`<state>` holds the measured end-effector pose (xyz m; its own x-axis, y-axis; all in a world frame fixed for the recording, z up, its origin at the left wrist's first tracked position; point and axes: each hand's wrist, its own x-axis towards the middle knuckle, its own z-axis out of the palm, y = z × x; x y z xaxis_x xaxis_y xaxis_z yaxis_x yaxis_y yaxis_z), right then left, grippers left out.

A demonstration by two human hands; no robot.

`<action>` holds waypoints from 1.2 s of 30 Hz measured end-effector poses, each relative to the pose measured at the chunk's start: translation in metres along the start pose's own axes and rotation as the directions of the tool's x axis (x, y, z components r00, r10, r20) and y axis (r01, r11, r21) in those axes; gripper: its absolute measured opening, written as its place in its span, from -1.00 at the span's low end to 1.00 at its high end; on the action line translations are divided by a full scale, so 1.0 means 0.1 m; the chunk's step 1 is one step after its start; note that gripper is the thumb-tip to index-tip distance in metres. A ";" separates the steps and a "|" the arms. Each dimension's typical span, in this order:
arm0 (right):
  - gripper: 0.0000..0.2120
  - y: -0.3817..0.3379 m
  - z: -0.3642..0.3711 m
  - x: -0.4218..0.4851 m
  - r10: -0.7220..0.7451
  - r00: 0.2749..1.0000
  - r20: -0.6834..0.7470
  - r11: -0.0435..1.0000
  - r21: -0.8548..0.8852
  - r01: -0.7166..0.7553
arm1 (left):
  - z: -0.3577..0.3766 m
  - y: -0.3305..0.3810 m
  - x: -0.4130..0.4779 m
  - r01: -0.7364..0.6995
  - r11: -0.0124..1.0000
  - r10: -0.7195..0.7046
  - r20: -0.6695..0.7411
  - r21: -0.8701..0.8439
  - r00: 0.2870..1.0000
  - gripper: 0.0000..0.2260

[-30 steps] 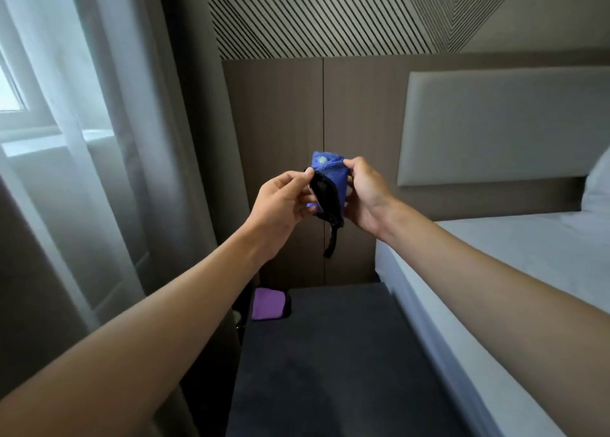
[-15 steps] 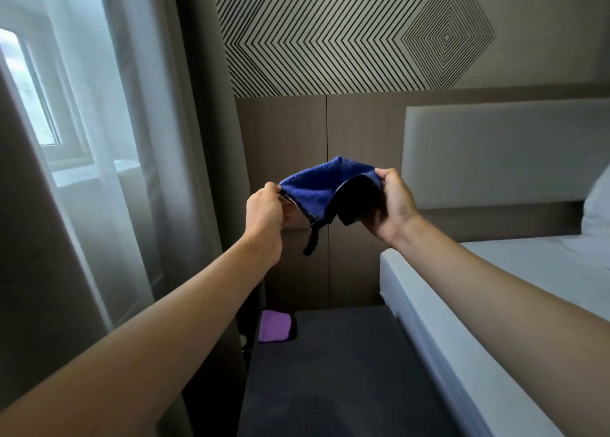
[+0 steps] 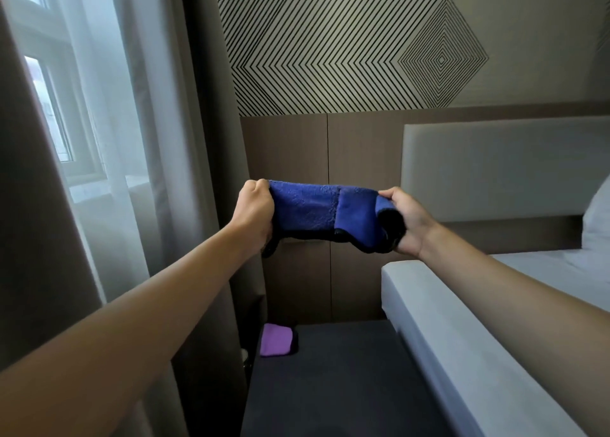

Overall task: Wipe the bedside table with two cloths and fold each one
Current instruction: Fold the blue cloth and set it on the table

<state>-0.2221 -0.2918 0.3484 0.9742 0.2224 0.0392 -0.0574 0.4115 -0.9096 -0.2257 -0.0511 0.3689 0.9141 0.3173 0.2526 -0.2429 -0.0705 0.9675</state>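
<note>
A blue cloth point(image 3: 317, 210) with a black edge is stretched flat in the air between both hands, well above the table. My left hand point(image 3: 253, 210) grips its left end in a fist. My right hand point(image 3: 407, 220) pinches its right end, where a corner is turned over. Below lies the dark bedside table point(image 3: 343, 380). A purple cloth point(image 3: 276, 339), folded, rests at the table's far left corner.
A bed point(image 3: 468, 321) with a pale sheet borders the table on the right, with a padded headboard point(image 3: 495, 169) and a pillow point(image 3: 597, 222). Curtains point(image 3: 158, 139) and a window point(image 3: 49, 106) stand on the left. A wood wall panel is behind.
The blue cloth went from a bunched wad to a wide stretched band. My hands moved apart, left hand leftward, right hand rightward. The view tilted upward.
</note>
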 end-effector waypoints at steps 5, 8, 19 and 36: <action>-0.67 -0.04 0.11 -0.07 0.066 0.997 0.029 0.998 0.013 -0.067 | -0.04 -0.08 -0.05 0.135 0.990 -0.134 -0.037 0.047 0.990 -0.70; -0.69 -0.13 0.21 -0.11 0.051 0.998 0.031 0.998 0.020 -0.051 | -0.06 -0.18 -0.19 0.245 0.966 -0.247 -0.013 -0.078 0.969 -0.79; -0.78 -0.01 0.38 0.00 0.077 0.975 -0.208 0.997 -0.003 -0.080 | 0.09 -0.37 -0.62 -0.623 0.723 0.562 0.271 0.298 0.781 -0.80; -0.43 0.15 0.34 -0.10 0.163 0.987 0.005 0.986 -0.024 -0.163 | 0.31 -0.47 -0.69 -0.433 0.875 0.412 0.133 0.217 0.901 -0.94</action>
<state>-0.2401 -0.2573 0.3484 0.9507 0.2911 -0.1073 -0.2099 0.3488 -0.9134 -0.2674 -0.0993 0.3061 0.7669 0.1309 0.6283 -0.5376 -0.4037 0.7403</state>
